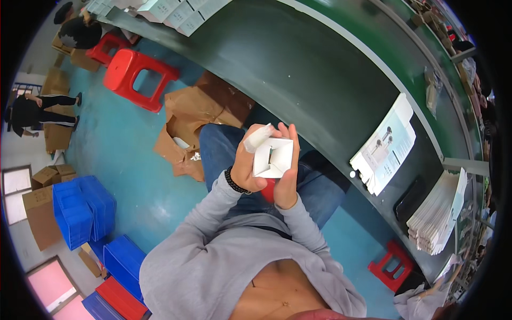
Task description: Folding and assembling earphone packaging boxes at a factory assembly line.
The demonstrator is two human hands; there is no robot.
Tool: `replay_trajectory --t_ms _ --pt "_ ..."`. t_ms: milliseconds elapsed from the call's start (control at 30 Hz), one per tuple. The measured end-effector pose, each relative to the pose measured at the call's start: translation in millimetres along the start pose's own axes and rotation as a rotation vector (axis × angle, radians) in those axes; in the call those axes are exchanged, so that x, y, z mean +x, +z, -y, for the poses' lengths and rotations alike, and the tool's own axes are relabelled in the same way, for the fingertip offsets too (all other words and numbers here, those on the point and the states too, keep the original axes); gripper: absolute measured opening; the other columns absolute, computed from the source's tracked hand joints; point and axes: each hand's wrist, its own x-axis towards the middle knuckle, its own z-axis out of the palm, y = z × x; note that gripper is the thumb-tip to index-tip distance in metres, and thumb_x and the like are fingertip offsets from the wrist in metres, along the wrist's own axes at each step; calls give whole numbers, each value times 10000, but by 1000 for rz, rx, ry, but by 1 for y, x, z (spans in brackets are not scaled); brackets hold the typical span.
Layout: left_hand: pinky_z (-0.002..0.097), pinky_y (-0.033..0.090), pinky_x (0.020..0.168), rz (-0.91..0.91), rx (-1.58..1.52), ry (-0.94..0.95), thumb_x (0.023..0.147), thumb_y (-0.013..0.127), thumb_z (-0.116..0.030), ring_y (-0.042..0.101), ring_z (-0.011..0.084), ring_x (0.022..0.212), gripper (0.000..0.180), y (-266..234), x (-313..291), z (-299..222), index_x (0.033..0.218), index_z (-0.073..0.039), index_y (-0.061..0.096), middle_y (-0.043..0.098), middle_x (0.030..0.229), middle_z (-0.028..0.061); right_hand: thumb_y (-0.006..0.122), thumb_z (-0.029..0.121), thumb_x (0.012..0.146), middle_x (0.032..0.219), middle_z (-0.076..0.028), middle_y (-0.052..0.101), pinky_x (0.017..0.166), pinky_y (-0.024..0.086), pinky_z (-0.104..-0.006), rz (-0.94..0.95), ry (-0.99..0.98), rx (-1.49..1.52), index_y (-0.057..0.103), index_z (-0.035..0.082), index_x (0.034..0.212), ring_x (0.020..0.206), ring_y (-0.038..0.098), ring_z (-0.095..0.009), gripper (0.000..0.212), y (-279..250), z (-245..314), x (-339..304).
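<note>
White box (282, 153) sat over the lap (221, 146), open end toward the head, clamped between left hand (245, 166) and right hand (288, 186), neither nearer; long axis unclear.

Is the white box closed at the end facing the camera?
No, the white box between the left hand and right hand shows its open inside.

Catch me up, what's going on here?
The camera wearer's left hand and right hand hold a small white box, open end facing the camera. On the dark table, flat printed cartons lie in piles to the right; more boxes sit toward the far left.
</note>
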Motion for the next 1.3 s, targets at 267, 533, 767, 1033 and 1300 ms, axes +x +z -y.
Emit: replay_trajectory --t_ms 267,533,767,1033,1300 --pt "336 414 813 -28 298 -23 775 628 -405 500 242 972 679 5 -10 3 1247 22 388 425 1143 174 359 401 941 1387 -167 290 1034 263 -323 36 215 313 170 24 1401 1267 319 -241 623 -17 2 4" --pt "396 428 773 124 469 193 549 815 -384 564 318 872 738 -21 5 -7 1132 -34 529 571 1008 139 400 341 933 1335 -191 368 1018 294 -337 114 219 -221 263 22 1369 1221 391 -243 558 -45 -6 0" --pt "328 411 877 -460 -70 -51 805 569 -532 512 216 1018 871 0 -8 -12 1365 22 198 485 1158 155 356 344 953 1066 -137 567 902 409 -301 -218 331 -18 507 -16 1118 1016 538 -204 424 -67 -81 3" --pt "357 422 895 -733 -506 -319 906 330 -520 533 217 1053 613 -31 -15 -7 1283 -37 342 522 1175 92 491 3 862 982 -85 601 811 494 -330 -140 421 711 534 50 930 937 589 -205 93 -78 -44 -38" --pt "344 425 896 -251 -737 -365 862 436 -502 520 206 1055 699 17 -6 -32 1345 -25 268 502 1174 106 727 168 616 1254 -186 489 1008 347 -377 90 286 693 365 -46 1307 1166 472 -298 809 -87 -16 -77"
